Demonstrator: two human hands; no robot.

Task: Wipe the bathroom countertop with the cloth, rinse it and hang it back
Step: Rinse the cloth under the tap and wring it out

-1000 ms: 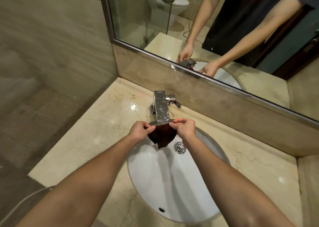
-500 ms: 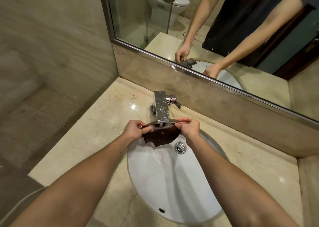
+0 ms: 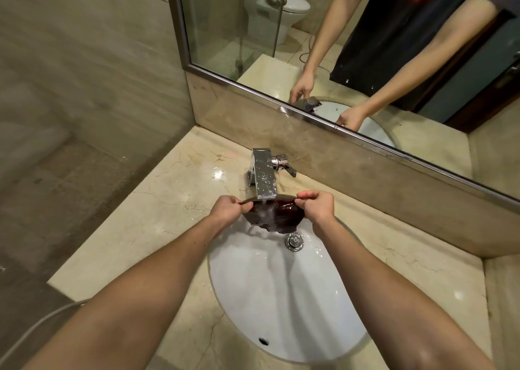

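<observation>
— So where does the job stand?

— At the rinse, I'd say. Both hands hold the dark brown cloth [image 3: 274, 217] stretched under the chrome faucet [image 3: 264, 174], just above centre of the frame, and water runs from the spout onto its middle.

— How is each grip set?

— The left hand [image 3: 229, 210] pinches the cloth's left edge between thumb and fingers; the right hand [image 3: 318, 207] pinches the right edge the same way. The cloth sags between them over the back of the white sink basin [image 3: 281, 299], just above the drain plug [image 3: 294, 241].

— And the wiping?

— Probably finished: the marble bench [image 3: 157, 217] shines with wet patches left of the faucet, though I can't be certain every part was covered.

— What remains?

— Finishing the rinse, likely wringing, shutting off the faucet handle [image 3: 285, 164], then hanging the cloth back. No hook or rail shows anywhere, not even in the mirror [image 3: 365, 46].
</observation>
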